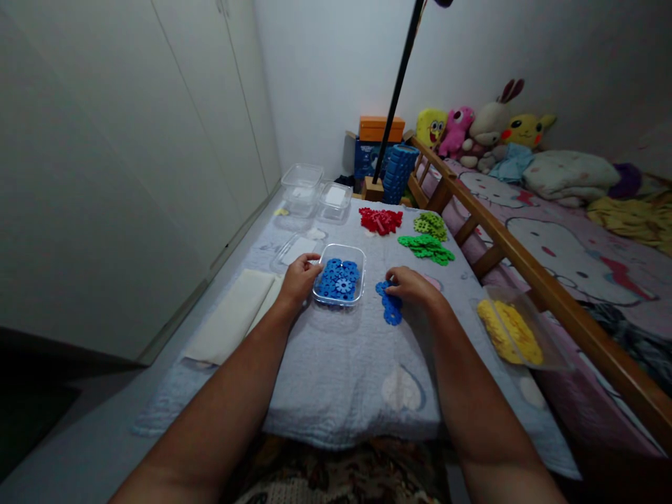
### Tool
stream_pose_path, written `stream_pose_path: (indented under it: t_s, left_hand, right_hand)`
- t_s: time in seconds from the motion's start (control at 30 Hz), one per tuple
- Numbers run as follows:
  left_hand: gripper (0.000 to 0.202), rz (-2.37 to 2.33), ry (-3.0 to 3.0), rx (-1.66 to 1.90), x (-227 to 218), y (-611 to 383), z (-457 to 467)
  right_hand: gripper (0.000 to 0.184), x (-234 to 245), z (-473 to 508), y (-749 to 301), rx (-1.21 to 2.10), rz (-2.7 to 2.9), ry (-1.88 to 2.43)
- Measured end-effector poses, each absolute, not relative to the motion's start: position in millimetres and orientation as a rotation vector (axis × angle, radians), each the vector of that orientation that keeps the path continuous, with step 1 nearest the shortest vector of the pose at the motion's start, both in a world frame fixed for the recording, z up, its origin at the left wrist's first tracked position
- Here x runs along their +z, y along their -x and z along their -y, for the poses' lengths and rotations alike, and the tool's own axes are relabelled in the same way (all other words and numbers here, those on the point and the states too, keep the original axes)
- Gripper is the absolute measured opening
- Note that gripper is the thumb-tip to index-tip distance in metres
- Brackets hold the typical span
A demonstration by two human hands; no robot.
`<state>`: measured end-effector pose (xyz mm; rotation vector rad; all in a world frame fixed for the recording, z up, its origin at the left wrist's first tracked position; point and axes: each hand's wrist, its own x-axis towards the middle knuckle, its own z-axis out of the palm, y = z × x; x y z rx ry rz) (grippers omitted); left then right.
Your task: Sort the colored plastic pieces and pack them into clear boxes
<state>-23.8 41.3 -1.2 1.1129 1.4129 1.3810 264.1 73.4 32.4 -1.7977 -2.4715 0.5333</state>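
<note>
A clear plastic container (340, 304) in the middle of the table holds a pile of blue flower-shaped interlocking discs (339, 278). My left hand (300, 276) is closed on the container's left wall, thumb at the rim. To the right of the container, my right hand (409, 285) is closed over a small group of blue discs (391, 313) on the cloth, its fingertips pinching at the upper ones. How many discs it grips is hidden by the fingers.
Red pieces (381, 221), lime pieces (430, 226) and green pieces (426, 248) lie in piles at the back right. A clear container of yellow pieces (509, 332) sits by the wooden bed rail (496, 245). Clear containers (303, 182), a lid (297, 250) and cream sheets (228, 318) are on the left.
</note>
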Motion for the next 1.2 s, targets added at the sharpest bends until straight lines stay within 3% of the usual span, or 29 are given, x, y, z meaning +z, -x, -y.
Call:
stream_pose_path:
  t_s: [0.27,0.57,0.77,1.2]
  left_hand:
    - [0.041,-1.424,-1.13,1.369,-3.2,25.0,-42.4]
    - [0.043,-1.409,-1.121,1.378,-3.7,24.6,-42.6]
    - [0.043,-1.395,-1.106,1.38,-3.1,24.4,-42.2]
    - [0.044,-1.394,-1.078,1.374,-2.8,23.7,-42.7]
  right_hand:
    - [0.019,26.6,-74.5,-271.7,0.652,2.277,1.746]
    - [0.004,52.7,-74.3,-268.5,0.865,1.981,1.453]
    - [0.004,63.4,-79.1,-214.3,0.71,2.002,1.335]
    - [0.016,61.6,-84.5,-162.9,0.159,2.319,1.699]
